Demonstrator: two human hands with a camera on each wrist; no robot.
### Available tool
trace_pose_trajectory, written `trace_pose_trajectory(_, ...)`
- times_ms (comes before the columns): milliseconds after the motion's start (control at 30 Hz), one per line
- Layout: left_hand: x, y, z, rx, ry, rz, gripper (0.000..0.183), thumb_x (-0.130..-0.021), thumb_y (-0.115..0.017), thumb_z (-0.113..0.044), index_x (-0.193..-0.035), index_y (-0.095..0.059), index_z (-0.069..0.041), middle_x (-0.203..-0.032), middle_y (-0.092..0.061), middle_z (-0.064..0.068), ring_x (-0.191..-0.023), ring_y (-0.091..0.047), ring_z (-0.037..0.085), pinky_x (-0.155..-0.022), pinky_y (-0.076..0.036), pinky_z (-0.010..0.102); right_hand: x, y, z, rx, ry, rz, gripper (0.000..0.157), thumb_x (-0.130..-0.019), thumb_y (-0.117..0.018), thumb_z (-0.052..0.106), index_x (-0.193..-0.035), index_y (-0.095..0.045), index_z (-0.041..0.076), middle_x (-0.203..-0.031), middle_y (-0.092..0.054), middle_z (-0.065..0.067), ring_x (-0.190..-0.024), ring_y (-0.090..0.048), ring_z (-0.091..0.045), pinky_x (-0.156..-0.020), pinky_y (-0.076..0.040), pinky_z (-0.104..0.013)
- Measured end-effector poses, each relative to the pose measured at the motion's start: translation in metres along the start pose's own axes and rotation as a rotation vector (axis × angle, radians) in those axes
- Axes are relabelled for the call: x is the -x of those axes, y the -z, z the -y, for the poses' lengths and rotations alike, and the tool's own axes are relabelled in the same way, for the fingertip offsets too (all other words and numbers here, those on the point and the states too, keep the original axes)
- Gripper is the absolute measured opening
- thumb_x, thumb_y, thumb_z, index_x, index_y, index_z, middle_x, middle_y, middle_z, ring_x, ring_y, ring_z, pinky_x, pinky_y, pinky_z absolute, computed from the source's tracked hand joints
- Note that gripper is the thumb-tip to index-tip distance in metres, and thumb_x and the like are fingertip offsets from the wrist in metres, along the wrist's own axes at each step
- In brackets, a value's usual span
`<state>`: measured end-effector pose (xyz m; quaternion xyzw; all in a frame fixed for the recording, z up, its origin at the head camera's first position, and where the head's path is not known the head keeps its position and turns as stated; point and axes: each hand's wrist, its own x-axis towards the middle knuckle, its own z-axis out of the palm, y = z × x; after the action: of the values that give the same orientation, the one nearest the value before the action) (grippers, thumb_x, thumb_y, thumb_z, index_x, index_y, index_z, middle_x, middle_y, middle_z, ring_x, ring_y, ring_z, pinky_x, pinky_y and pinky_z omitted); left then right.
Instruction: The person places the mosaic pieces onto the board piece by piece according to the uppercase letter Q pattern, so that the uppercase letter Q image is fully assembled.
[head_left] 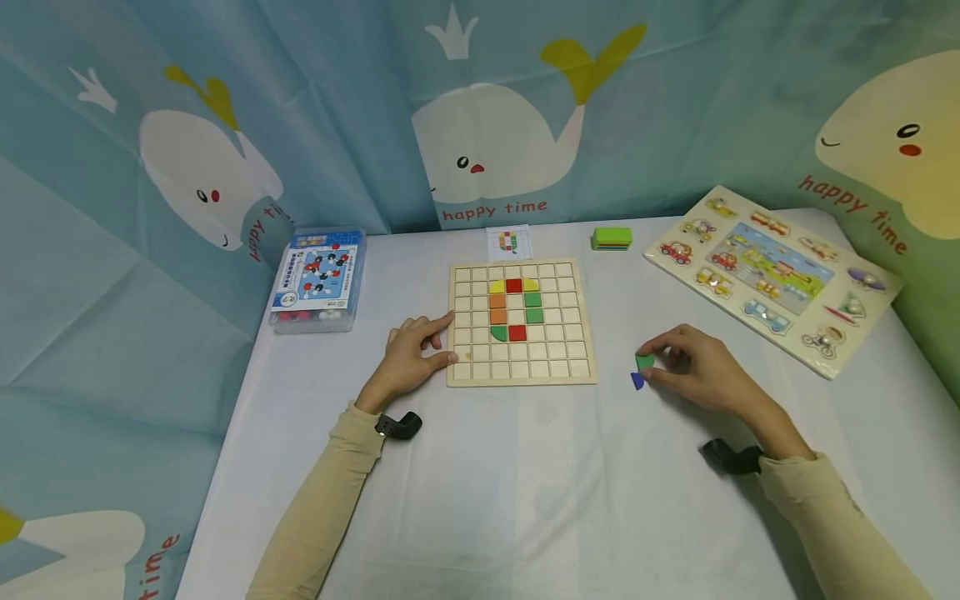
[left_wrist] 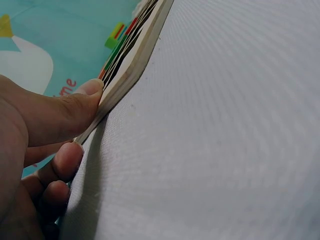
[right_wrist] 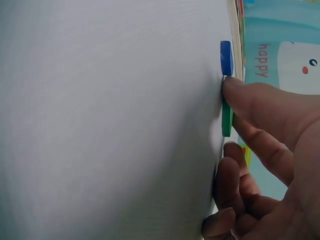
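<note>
A wooden grid board [head_left: 555,367] lies on the table with red, orange, yellow and green tiles in some of its squares. My left hand [head_left: 411,354] rests at the board's left edge, thumb and index finger stretched apart and touching it. In the left wrist view the thumb [left_wrist: 65,115] presses on the rim of the board [left_wrist: 132,70]. Right of the board, my right hand [head_left: 697,367] pinches a green tile [head_left: 645,363] between thumb and index finger, close over the cloth. A small blue tile [head_left: 637,381] lies just beside the thumb [right_wrist: 245,95].
Behind the board lies a pattern card [head_left: 510,242], with a stack of coloured tiles [head_left: 612,239] to its right. A boxed molecule set [head_left: 318,282] stands at left. A vehicle puzzle board [head_left: 776,279] lies at back right. Printed curtains [head_left: 337,167] hang round the table.
</note>
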<state>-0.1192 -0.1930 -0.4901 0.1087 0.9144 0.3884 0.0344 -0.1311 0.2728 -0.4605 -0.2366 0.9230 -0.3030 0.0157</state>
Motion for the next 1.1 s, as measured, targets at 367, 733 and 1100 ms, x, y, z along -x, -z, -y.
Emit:
trace_pose_trajectory(367, 0.000, -0.002, 0.000, 0.002, -0.002, -0.003, 0.072, -0.092, -0.084, -0.026, -0.157, -0.054, -0.014, -0.090, -0.055, 0.000, -0.083, -0.038, 0.017, -0.085, -0.020, 0.038, -0.002, -0.004, 0.013, 0.064, -0.045, 0.055, 0.020, -0.090, -0.084, 0.014, -0.105, -0.073, 0.005, -0.106, -0.062, -0.014, -0.093, -0.059, -0.025, -0.077, -0.050, -0.036)
trace_pose_trajectory(733, -0.001, -0.001, -0.001, -0.001, 0.006, 0.004, 0.072, -0.093, -0.084, -0.027, -0.157, -0.054, -0.014, -0.090, -0.055, 0.001, -0.084, -0.038, 0.017, -0.085, -0.021, 0.038, -0.007, -0.006, 0.018, 0.233, 0.094, 0.046, 0.022, -0.093, -0.079, 0.007, -0.107, -0.065, -0.003, -0.104, -0.065, -0.017, -0.095, -0.064, -0.031, -0.083, -0.055, -0.051)
trace_pose_trajectory(1100, 0.000, 0.000, 0.000, 0.004, 0.007, 0.003, 0.072, -0.093, -0.083, -0.027, -0.157, -0.053, -0.014, -0.091, -0.055, 0.001, -0.084, -0.038, 0.018, -0.085, -0.020, 0.038, -0.032, 0.000, 0.020, 0.168, 0.125, 0.004, 0.024, -0.096, -0.076, 0.002, -0.114, -0.062, -0.007, -0.099, -0.071, -0.018, -0.084, -0.067, -0.026, -0.073, -0.056, -0.046)
